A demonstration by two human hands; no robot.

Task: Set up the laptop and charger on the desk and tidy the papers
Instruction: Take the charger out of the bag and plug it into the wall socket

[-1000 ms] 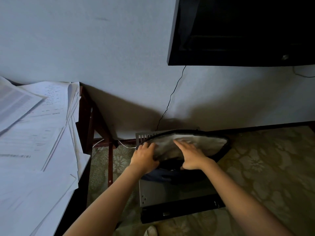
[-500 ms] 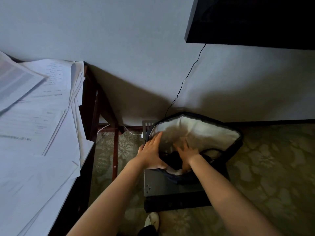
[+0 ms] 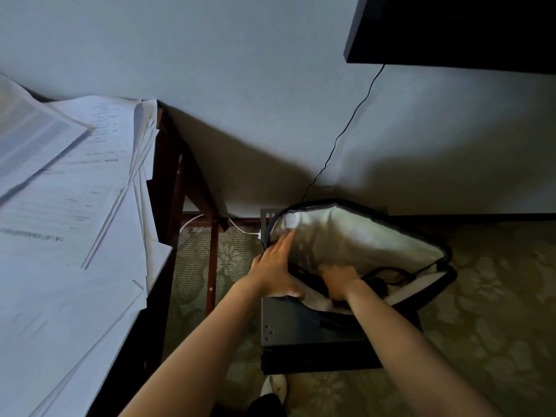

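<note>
A dark bag with a white lining [image 3: 361, 239] lies unzipped and gaping on the floor beside the desk. My left hand [image 3: 276, 266] presses straight fingers against the lining at the bag's left rim, holding the mouth apart. My right hand [image 3: 341, 279] is plunged into the bag, knuckles up, its fingers hidden among dark contents. A black cable [image 3: 388, 270] loops inside the bag just right of that hand. No laptop shows. Loose white papers [image 3: 75, 191] lie in a messy overlapping spread on the dark wooden desk [image 3: 168, 164] at the left.
The bag rests on a grey metal box [image 3: 294, 323] on patterned carpet [image 3: 496, 296]. A dark wall-mounted screen [image 3: 451, 28] hangs at the upper right, with a thin black wire [image 3: 343, 133] running down the wall. A white cable [image 3: 240, 228] runs along the skirting. My shoe [image 3: 275, 385] shows below.
The bag's mouth has spread wider. My right hand has gone from lying flat on the lining to deep inside the bag. The view has tilted downward.
</note>
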